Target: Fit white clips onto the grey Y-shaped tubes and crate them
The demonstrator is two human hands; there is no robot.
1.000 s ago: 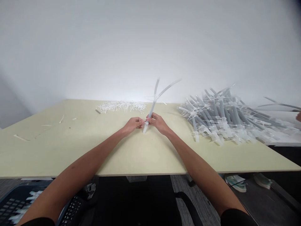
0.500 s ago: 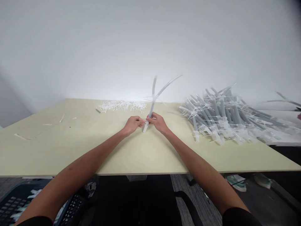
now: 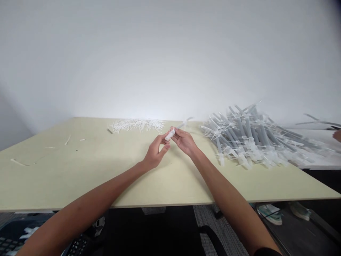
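Note:
Above the middle of the table, my right hand (image 3: 185, 141) is closed on a branched plastic tube (image 3: 185, 122). The tube's pale end fitting (image 3: 170, 135) points back toward me, while its forked grey end tilts away behind the right fingers. My left hand (image 3: 157, 149) has its fingertips under and against the fitting, its thumb lifted clear. Part of the tube is hidden by my right hand.
White cable ties (image 3: 137, 125) lie in a loose heap at the back. Many similar branched tubes (image 3: 247, 138) are piled to the right. Tie scraps (image 3: 68, 139) lie at left. At the far right edge is another person's hand (image 3: 337, 135). A dark basket (image 3: 10, 229) stands below.
The branched tube has tipped from nearly upright to leaning low and away, bringing its fitting up toward me. My left thumb has moved off the fitting.

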